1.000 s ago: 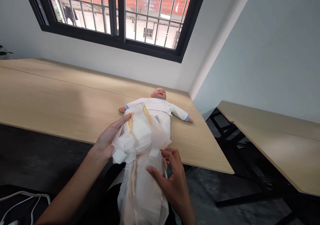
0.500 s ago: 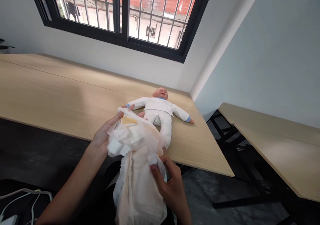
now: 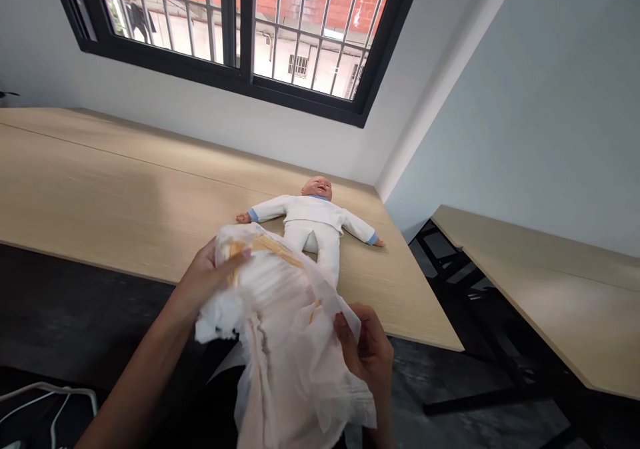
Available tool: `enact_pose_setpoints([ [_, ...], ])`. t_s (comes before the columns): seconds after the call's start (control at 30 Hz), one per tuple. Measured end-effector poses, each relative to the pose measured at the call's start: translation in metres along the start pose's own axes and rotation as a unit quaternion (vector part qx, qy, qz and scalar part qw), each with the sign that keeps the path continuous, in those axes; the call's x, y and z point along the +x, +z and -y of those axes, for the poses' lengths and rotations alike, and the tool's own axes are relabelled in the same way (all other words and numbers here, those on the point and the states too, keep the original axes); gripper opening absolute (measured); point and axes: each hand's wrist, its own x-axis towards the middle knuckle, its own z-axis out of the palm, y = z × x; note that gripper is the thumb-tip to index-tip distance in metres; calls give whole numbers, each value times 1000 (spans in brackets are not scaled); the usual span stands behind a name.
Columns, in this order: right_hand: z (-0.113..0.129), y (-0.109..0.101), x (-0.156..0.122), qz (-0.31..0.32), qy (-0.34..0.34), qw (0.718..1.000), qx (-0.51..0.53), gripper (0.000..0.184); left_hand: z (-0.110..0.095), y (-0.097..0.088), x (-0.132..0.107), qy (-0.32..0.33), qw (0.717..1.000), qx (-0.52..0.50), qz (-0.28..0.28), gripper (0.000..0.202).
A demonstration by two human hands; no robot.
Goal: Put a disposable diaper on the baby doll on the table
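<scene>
A white disposable diaper (image 3: 295, 329) with yellow-orange markings hangs unfolded between my hands, in front of the table's near edge. My left hand (image 3: 207, 276) grips its upper left corner, the thumb lying over the front and the other fingers behind. Pinched between the thumb and fingers of my right hand (image 3: 367, 346) is the diaper's right edge. Beyond it a baby doll (image 3: 315, 219) lies on its back, dressed in a white top and trousers with blue cuffs. The diaper hides one lower leg of the doll.
The doll lies on a long wooden table (image 3: 100, 189) below a barred window (image 3: 240, 36). A second wooden table (image 3: 540, 296) stands to the right across a gap, on black legs. White cables (image 3: 55, 392) lie at the lower left.
My right hand has moved to the right and slightly down, drawing the diaper wider. My left thumb has come over its front, and crumpled folds at the top are flatter.
</scene>
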Motion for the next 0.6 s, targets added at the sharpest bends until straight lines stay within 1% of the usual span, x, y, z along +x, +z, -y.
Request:
enact_pose_setpoints([
  [0.03, 3, 1, 3, -2, -47, 999, -12, 13, 0, 2, -8, 46, 996, 73, 0, 58],
  [0.07, 7, 2, 6, 2, -95, 995, -26, 11, -1, 5, -17, 94, 986, 139, 8, 60],
  [0.13, 13, 4, 11, 12, -180, 982, -52, 19, 0, 12, -33, 186, 956, 227, 28, 65],
  [0.17, 16, 5, 12, 17, -207, 976, -67, 24, 1, 16, -40, 223, 941, 251, 31, 66],
  [0.2, 18, 5, 12, 21, -220, 972, -85, 27, 2, 20, -45, 254, 929, 266, 33, 66],
  [0.27, 21, 4, 10, 26, -222, 966, -128, 31, 4, 24, -51, 306, 907, 284, 45, 62],
  [0.33, 21, 3, 7, 38, -226, 958, -171, 29, 3, 24, -53, 360, 876, 312, 74, 55],
  [0.4, 21, 1, 5, 43, -242, 947, -205, 26, 0, 21, -52, 402, 834, 355, 130, 52],
  [0.47, 20, 2, 6, 39, -277, 935, -221, 27, -3, 19, -50, 424, 790, 395, 201, 54],
  [0.5, 21, 3, 7, 32, -297, 929, -218, 28, -5, 18, -48, 434, 772, 404, 229, 53],
  [0.53, 21, 4, 9, 23, -316, 925, -208, 29, -6, 18, -47, 446, 759, 405, 245, 51],
  [0.6, 23, 6, 12, 4, -348, 920, -179, 29, -5, 20, -44, 472, 750, 391, 248, 41],
])
